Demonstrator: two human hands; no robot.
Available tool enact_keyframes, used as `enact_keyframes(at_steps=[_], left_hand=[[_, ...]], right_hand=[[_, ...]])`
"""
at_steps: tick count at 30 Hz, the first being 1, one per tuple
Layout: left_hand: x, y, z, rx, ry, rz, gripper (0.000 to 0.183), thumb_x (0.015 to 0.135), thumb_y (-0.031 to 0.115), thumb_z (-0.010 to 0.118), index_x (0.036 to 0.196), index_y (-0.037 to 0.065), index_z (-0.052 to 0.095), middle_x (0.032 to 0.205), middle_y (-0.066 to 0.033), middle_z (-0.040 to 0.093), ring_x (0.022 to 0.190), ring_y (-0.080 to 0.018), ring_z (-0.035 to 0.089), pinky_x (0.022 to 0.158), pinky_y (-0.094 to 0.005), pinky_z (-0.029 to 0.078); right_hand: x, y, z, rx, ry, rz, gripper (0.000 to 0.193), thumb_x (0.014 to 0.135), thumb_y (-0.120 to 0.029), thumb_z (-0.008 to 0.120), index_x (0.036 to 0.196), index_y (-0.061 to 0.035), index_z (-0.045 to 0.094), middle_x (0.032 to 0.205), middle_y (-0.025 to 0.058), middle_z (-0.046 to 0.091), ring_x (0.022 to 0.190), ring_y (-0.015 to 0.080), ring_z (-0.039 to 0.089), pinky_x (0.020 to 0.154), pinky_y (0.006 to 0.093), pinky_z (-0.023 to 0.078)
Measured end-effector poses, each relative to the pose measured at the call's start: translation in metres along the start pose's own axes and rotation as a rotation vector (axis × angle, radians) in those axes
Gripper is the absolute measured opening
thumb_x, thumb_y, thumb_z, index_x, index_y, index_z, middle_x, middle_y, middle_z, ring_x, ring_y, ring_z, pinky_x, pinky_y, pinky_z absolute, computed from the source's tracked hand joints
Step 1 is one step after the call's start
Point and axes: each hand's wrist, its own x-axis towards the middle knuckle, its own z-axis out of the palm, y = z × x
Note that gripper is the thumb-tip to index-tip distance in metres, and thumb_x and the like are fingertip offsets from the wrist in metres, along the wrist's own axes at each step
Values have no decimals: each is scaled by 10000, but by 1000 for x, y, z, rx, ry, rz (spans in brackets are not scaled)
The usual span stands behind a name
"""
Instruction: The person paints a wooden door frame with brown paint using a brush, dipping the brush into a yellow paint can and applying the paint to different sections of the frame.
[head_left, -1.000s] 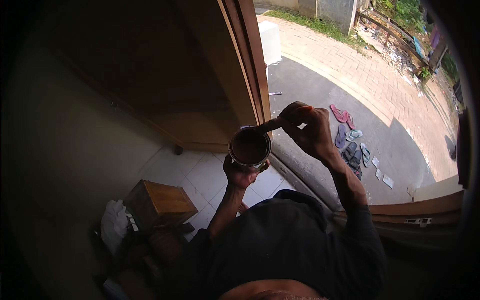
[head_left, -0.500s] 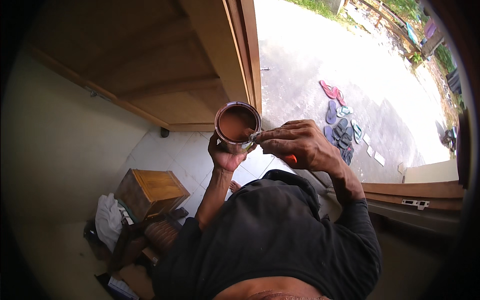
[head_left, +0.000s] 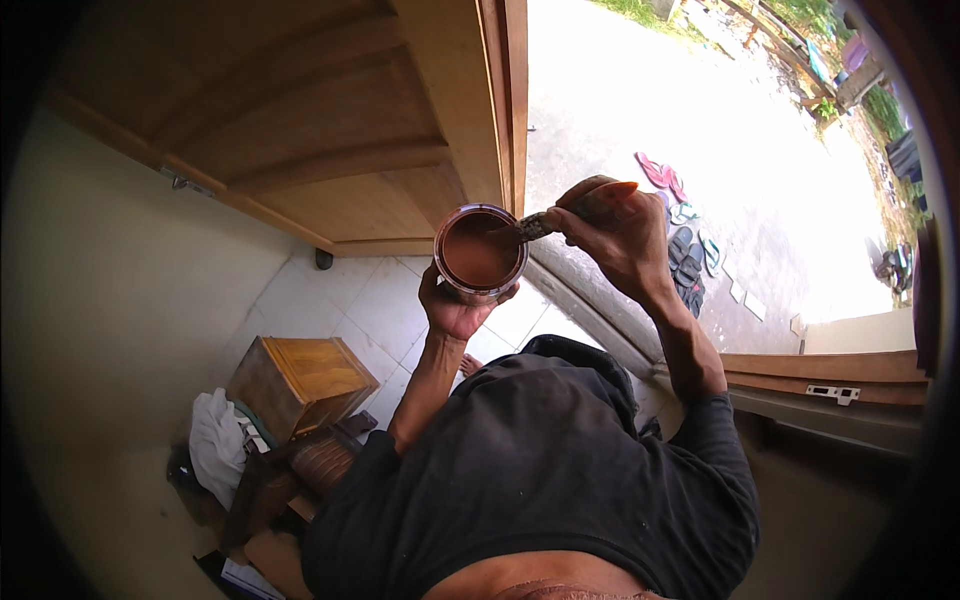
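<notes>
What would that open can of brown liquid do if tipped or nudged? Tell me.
The can looks filled near its rim with no lid, so tilting would likely spill. The left hand cups it from below; it probably feels heavy. The brush dipping in could jostle it.

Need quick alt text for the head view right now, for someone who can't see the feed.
The person's left hand holds up a small can of brown paint while the right hand dips a brush into it. They stand by an open wooden door; a wooden box sits on the tiled floor, and sandals lie outside.
</notes>
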Motion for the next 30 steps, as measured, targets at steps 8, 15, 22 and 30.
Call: enact_keyframes(at_steps=[8,15,22,30], left_hand=[[-5,25,-2,-24,-57,-15,715,982,516,511,1545,86,418,1508,-287,452,1323,-533,480,1025,-716,443],[-10,58,-4,-90,-61,-92,783,921,553,568,1561,131,407,1563,-217,428,1356,-502,470,1053,-703,431],[4,79,-3,-22,-58,-110,804,899,576,635,1549,151,423,1529,-206,437,1362,-483,425,1060,-678,433],[21,88,42,-45,14,-67,917,897,531,686,1634,150,296,1538,-127,363,1388,-353,336,1031,-565,447]], right_hand=[[10,-15,14,-148,159,-73,102,832,-66,817,863,-1,745,757,76,761,685,151,748,631,285,578],[-7,-25,52,-119,-130,-296,161,818,-27,822,951,-72,743,857,77,769,757,252,768,676,321,610],[-15,7,52,304,325,51,181,912,-82,799,1012,51,729,906,118,771,801,170,756,703,271,614],[34,187,41,725,811,268,219,940,-119,776,1041,58,694,921,168,757,837,246,780,713,338,679]])
